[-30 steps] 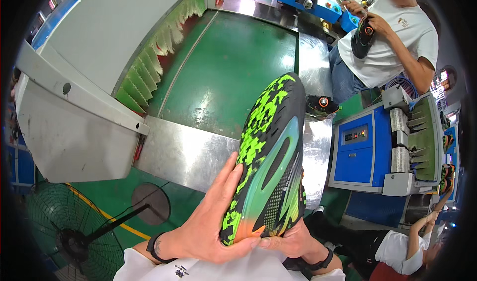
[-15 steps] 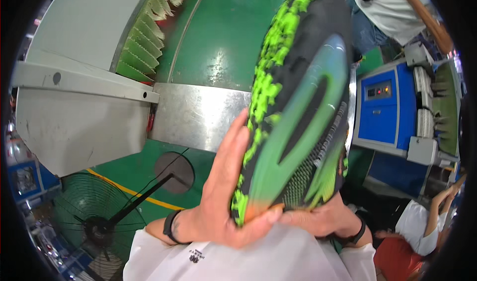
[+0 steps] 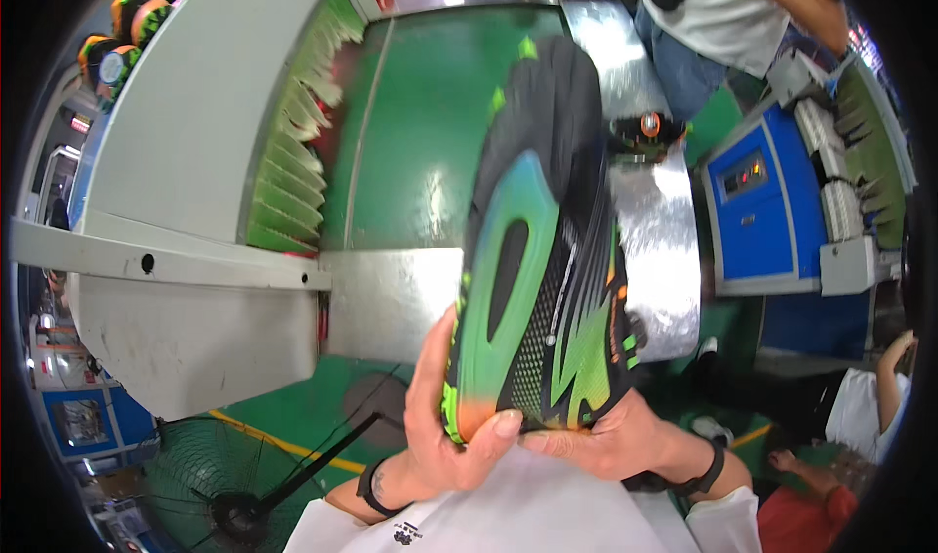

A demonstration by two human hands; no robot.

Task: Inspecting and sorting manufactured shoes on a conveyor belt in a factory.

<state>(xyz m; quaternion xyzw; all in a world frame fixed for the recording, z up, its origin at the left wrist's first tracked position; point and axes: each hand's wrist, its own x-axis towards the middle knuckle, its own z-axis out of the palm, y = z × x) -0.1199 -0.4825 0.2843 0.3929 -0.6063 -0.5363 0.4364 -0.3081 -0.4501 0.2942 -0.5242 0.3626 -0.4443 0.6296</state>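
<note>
A black sports shoe (image 3: 532,309) with a green-to-blue-to-orange side panel and bright green lugs along its sole is held up in front of me, toe pointing away. My left hand (image 3: 440,426) grips its heel end from the left, fingers along the sole edge and thumb on the near end. Closed on the same end from the right is my right hand (image 3: 611,441), its thumb near the left one. Most of the sole and the shoe's far side are hidden.
A green belt (image 3: 420,133) with metal plates (image 3: 381,299) runs ahead, beside a grey machine with a fringed curtain (image 3: 298,152). Another shoe (image 3: 650,133) lies on the right plate. A black fan (image 3: 230,504) stands lower left, a blue machine (image 3: 767,211) right. Co-workers are at the right.
The shoe has turned in my hands, showing more of its patterned side and less of the green sole. The view has shifted, and another shoe now shows on the right plate.
</note>
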